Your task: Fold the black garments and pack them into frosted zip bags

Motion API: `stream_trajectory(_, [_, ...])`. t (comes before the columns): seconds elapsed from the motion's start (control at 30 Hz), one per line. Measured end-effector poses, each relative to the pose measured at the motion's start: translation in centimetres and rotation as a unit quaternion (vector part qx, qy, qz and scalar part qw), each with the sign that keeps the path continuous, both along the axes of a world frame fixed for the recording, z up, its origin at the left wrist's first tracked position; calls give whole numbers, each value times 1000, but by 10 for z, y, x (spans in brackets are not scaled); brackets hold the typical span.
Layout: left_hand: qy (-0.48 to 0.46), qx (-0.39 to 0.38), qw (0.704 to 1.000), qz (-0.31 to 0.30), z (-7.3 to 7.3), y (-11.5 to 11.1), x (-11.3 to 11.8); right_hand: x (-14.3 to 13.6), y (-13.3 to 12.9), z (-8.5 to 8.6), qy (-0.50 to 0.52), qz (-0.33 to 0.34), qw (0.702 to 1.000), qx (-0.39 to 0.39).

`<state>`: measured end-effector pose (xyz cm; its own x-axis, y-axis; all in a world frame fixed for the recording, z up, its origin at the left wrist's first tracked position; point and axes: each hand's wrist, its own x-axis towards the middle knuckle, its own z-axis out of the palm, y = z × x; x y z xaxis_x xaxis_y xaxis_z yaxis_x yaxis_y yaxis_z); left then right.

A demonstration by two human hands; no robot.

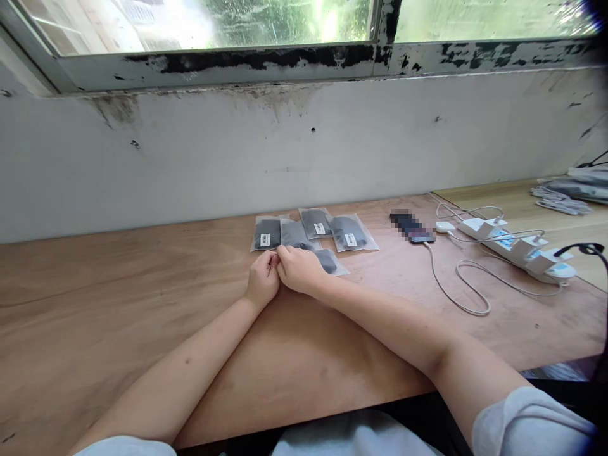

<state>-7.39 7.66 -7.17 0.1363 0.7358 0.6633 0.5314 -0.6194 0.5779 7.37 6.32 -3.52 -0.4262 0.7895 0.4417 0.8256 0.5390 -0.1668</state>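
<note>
My left hand [263, 277] and right hand [303, 271] meet knuckle to knuckle, fingers curled inward; the gap between them is hidden, so I cannot tell how tightly either closes or whether a small thing is pinched inside. Both my forearms reach in over the bare wooden table [142, 304], on the near side of my grip. Just beside my right hand, partly covered by it, lies the nearest packet [331, 261], a frosted sleeve with something dark in it; whether my skin touches it I cannot tell. Directly beyond my fingertips is the middle packet [298, 233], with the left packet [266, 228] just past my left hand, its white label facing up. A little farther out are the right packet [352, 231], off to my grip's right, and the upper packet [314, 220], both labelled too. Well apart to the right of my hands sit a dark device [422, 239], partly blurred out, a loop of white cable [470, 311] and a white power strip [510, 252] with plugs in it. Beyond everything, facing my grip, stands the stained wall [213, 145] beneath a window [285, 25]
</note>
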Motion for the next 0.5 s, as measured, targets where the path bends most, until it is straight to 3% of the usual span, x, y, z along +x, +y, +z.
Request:
stream_trajectory(0.27, [115, 62, 985, -112, 2, -9, 7, 42, -7, -29, -12, 59, 991, 118])
stream_trajectory(0.5, [165, 127, 968, -138, -2, -13, 9, 68, -24, -34, -54, 70, 984, 152])
